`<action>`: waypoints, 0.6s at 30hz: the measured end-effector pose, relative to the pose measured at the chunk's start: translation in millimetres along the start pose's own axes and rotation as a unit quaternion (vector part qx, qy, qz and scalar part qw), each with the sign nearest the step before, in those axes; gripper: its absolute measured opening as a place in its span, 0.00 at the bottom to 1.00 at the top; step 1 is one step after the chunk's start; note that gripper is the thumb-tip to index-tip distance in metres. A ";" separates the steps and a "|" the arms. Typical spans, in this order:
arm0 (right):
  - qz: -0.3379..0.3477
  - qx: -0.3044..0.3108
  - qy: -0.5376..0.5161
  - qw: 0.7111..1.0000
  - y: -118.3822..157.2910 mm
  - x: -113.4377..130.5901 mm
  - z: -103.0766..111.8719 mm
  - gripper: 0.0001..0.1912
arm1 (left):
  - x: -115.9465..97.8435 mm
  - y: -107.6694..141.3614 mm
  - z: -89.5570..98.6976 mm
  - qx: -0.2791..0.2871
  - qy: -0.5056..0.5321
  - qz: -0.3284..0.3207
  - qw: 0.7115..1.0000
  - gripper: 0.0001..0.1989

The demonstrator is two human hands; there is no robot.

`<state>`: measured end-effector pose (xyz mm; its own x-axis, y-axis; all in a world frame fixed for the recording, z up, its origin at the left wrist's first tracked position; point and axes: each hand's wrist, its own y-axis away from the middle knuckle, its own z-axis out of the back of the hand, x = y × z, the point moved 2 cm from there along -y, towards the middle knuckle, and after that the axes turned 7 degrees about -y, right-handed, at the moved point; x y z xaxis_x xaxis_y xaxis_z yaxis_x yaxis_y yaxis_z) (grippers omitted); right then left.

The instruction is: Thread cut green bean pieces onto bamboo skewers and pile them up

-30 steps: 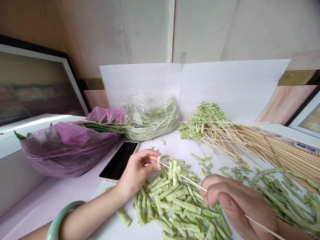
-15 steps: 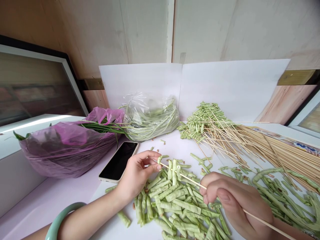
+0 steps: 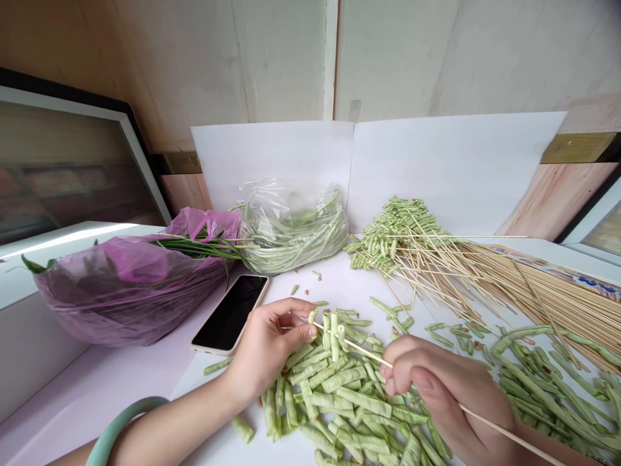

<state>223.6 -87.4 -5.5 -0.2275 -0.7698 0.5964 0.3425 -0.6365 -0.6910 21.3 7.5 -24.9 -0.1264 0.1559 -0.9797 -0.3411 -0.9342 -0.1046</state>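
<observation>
Head view (only one), clock centred on frame.

Status: current skewer, at 5 o'clock, is part-loaded. Three threaded pieces sit crosswise on it, plus one bean piece at the tip; can't tell if the point is fully through that one. Long bare shaft back to the right hand, so I'd call this stick early on.

Hands: left hand, 7 o'clock, thumb and fingers pinched on the tip piece. Right hand, 4 o'clock, fist closed round the shaft, tail end sticking out toward 5.

Done: stack of loaded skewers at 3 o'clock, near centre, bean ends bunched against the backdrop. Left: loose pile at 6, plenty of pieces; bundle of sticks further out at 3, looks mostly bare. Longer beans at 4 look uncut in part. My read: well underway, lots to go.

Materials: pieces are pale green, stubby, wrinkled skin, blunt cut ends. Sticks are thin, straight, wood or bamboo by the look. Clear bag at centre: crinkled film, long coiled green strands inside. Purple bag at 8–9: thin, translucent, dark green leafy stalks poking out. Phone at 8: flat, glossy black, pale case. Worktop: smooth, whitish.
</observation>
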 end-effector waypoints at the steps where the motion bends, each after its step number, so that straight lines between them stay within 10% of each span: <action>1: -0.004 -0.002 -0.003 1.000 0.1 -0.7 -0.2 0.14 | -0.9 1.2 -1.0 0.006 0.003 0.000 1.000 0.12; 18: 0.010 -0.025 0.020 0.999 3.1 9.0 4.4 0.14 | -6.5 5.7 -5.4 0.080 0.040 -0.030 0.996 0.14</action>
<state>226.6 -96.1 -0.4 -0.2569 -0.7832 0.5662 0.3022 -0.6216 -0.7227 25.2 -0.6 -20.1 -0.0285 0.1786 -0.9835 -0.4902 -0.8600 -0.1420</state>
